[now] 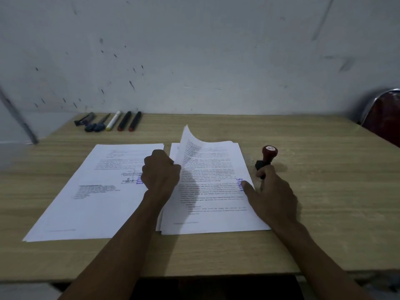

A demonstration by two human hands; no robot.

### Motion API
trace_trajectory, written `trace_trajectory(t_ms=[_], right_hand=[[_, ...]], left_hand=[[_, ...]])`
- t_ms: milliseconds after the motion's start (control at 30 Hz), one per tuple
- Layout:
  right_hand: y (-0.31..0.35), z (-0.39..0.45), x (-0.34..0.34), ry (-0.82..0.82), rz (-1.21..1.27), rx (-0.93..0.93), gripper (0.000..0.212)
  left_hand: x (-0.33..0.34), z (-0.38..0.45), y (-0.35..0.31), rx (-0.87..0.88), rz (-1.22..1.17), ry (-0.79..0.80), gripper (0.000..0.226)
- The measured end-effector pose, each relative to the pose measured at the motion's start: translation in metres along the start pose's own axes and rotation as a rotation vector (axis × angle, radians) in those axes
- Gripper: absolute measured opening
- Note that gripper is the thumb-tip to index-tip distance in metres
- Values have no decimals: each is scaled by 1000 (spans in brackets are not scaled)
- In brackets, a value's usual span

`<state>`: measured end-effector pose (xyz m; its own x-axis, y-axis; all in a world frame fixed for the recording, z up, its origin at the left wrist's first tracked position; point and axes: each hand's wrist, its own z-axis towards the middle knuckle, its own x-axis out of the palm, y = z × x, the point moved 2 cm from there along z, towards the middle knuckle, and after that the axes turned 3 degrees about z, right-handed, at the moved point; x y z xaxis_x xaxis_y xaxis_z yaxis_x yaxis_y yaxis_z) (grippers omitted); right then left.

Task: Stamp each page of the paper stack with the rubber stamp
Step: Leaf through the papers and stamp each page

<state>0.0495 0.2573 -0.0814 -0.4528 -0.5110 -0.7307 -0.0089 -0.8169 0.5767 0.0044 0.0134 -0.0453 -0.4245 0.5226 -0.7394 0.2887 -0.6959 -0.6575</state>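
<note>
Head view: nearest, the desk (216,254) shows a strip of bare wood grain between its front edge and the papers, crossed by both forearms. On it the stack (216,217) lies right of centre, white sheets with blurred black print, its lower edge fanned a little at the left corner. A second pile (91,202) lies left of it, just beside it, printed face up with a blue stamp mark partly hidden by the left hand (161,172).

That hand is curled and pinches the left edge of the top sheet (207,167), which arches up off the stack, its far corner curling above the other pages. The right hand (273,198) rests on the stack's right edge, thumb pressing beside a blue stamp mark (240,184), while its fingers curl round the base of the stamp (267,158). It has a dark red round handle and a black foot, and it stands tilted on the wood just right of the stack.

Right of the stamp the wood runs open to the desk's edge, where a chair (383,118) stands. Farther back, a row of markers (112,122) lies at the far left edge against the wall (194,50).
</note>
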Motion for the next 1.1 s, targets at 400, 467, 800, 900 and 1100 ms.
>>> trace_trajectory(t_ms=[400,467,800,900,1100], right_hand=[[8,-2,-6,-15,54,33,29],[10,-2,-8,-21,96,21,28],[59,1,5,272,435,158,33],[86,0,11,403,623,205,22],[134,-13,37,526,656,150,25]], left_hand=[[-4,3,7,100,-139,-89,19],[-9,7,8,127,-224,-81,20],[-54,48,55,-173,-713,136,17],[-73,57,76,-236,-811,124,13],[-113,73,123,-138,-536,-37,11]])
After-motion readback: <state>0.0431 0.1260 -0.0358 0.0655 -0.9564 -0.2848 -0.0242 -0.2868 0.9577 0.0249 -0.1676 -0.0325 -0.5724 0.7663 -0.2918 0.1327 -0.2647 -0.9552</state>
